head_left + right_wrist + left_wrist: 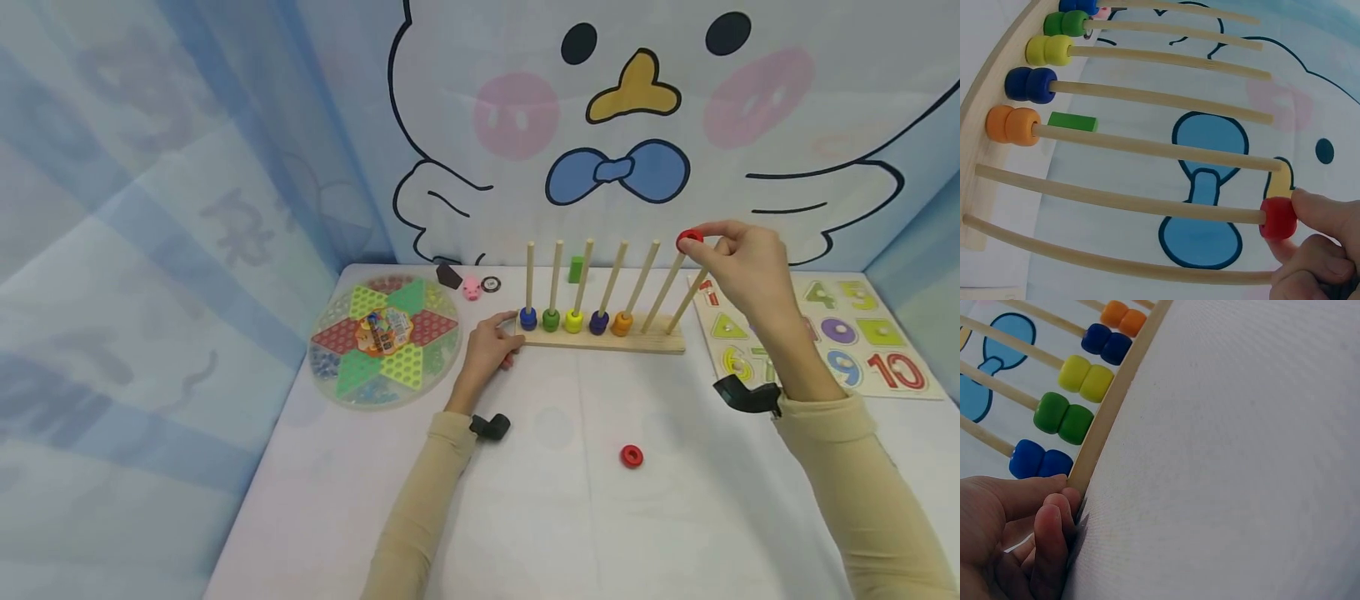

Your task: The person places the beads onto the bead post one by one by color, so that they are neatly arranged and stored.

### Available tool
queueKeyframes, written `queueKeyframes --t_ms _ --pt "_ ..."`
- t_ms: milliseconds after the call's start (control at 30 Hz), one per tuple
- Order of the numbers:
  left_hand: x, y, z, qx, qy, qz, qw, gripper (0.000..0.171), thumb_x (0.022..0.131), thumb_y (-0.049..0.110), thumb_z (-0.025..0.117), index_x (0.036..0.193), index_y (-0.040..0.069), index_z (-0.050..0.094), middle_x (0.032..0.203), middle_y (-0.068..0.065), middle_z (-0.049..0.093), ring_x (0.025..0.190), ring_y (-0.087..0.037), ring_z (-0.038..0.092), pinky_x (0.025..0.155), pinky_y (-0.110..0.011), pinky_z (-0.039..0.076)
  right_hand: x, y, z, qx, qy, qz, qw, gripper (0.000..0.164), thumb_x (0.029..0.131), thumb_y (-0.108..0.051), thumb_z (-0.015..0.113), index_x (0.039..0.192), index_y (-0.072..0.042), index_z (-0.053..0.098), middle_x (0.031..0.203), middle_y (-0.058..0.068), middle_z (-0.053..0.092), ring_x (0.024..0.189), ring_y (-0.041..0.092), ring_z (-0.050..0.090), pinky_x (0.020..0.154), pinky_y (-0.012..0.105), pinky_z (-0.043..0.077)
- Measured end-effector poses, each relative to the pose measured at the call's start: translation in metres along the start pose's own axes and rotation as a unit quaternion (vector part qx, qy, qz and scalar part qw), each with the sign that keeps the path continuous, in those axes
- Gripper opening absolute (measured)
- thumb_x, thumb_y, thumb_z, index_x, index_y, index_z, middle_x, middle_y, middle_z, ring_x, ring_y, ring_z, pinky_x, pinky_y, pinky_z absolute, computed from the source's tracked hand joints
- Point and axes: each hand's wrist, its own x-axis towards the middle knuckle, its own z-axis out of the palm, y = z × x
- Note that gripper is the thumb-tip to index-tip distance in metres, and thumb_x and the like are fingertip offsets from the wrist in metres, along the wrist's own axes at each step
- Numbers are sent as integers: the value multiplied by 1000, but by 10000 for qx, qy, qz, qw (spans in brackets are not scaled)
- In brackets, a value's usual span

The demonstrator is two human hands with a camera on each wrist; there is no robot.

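A wooden peg stand [600,338] with several upright rods stands toward the back of the table. Two beads each of blue [1040,460], green [1064,419], yellow [1085,379], dark blue [1030,85] and orange [1013,125] sit at the foot of five rods; the two rightmost rods have bare feet. My right hand [750,265] pinches a red bead [1278,218] at the tip of the second rod from the right. My left hand [489,353] grips the stand's left end between thumb and fingers. Another red bead [632,456] lies on the table in front.
A round star-patterned Chinese checkers board [385,342] lies at the left. At the right is a number and shape puzzle board [911,333], partly behind my right arm. A green block [576,269], a pink pig figure [471,288] and a dark piece [448,276] are at the back.
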Motion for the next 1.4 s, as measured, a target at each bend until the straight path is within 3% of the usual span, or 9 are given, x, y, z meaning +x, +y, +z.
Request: queueKeyframes --t_ms 267,400,533,633,833,1100,1267,1400 --pt "1 1 2 1 18 11 10000 51 84 16 70 133 16 55 61 -2 63 40 -11 52 39 -25 49 -3 8 5 -250 10 -48 9997 59 89 -50 59 128 -6 60 58 7 40 43 19 34 33 30 24" --pt "2 1 3 -13 -18 8 10000 51 84 17 70 134 16 55 61 -2 63 40 -11 53 40 -25 49 -9 9 4 -101 240 -123 9996 54 89 -49 59 126 -8 61 58 8 39 45 19 33 34 30 24" --pt "2 1 3 6 -28 -12 10000 52 84 17 70 134 16 55 61 -2 63 40 -11 53 39 -25 49 -28 9 7 239 407 -183 9987 49 89 -45 61 123 -9 63 57 8 38 43 18 32 33 30 23" --pt "1 1 3 19 -1 0 10000 52 84 17 70 134 16 55 61 -2 63 40 -11 53 39 -26 49 -50 11 14 518 206 -177 9983 45 89 -43 63 118 -10 65 55 7 37 43 18 32 34 31 23" --pt "1 3 1 -18 83 51 10000 51 84 18 71 133 16 56 62 -2 63 40 -11 52 39 -26 49 -90 26 35 951 -802 425 9913 48 89 -45 62 119 -7 63 54 2 35 47 17 32 39 34 27" --pt "0 3 -2 -103 82 85 9999 50 84 16 70 132 15 56 61 -2 62 40 -10 52 39 -27 49 -123 58 66 1228 -2001 1067 9662 50 90 -41 63 122 -3 59 54 -3 36 45 13 33 40 29 29" --pt "-1 3 -1 -100 47 113 9999 50 85 16 69 133 15 56 61 -3 62 40 -10 51 39 -26 49 -138 76 78 1538 -2932 1313 9344 46 89 -29 67 124 -1 55 53 -4 33 43 9 27 38 22 25" --pt "-3 3 1 -104 28 71 9999 50 85 15 70 133 15 56 61 -2 62 39 -10 51 38 -26 48 -146 87 82 1756 -3691 1157 9053 52 85 -21 71 126 2 48 53 -4 34 41 8 26 38 20 23"
